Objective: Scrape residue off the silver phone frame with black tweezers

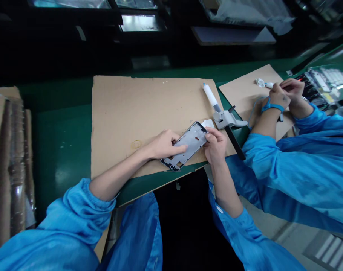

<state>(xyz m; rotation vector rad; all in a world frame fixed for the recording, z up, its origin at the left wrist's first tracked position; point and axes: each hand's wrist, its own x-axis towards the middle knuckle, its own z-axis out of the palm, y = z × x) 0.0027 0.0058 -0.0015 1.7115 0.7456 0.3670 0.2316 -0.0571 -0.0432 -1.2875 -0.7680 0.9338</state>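
A grey phone frame with black ends and small cut-outs [190, 146] is held tilted above the front edge of a cardboard sheet [123, 109]. My left hand [167, 145] grips its left side, the thumb lying across the flat metal face. At the upper right corner, my right hand [216, 145] pinches the frame between thumb and fingers. Just beyond that hand lies a dispensing gun [225, 119] with a white cartridge [210, 95] pointing away from me. A small white piece [207, 123], partly hidden, is beside the gun.
A yellow rubber band [136, 144] lies on the cardboard. To the right, a co-worker's hands [284, 94] work over another cardboard sheet [245, 88]. Cardboard dividers [11, 162] stand at the left on the green bench [61, 143]. A dark shelf with plastic-wrapped items [245, 15] runs along the back.
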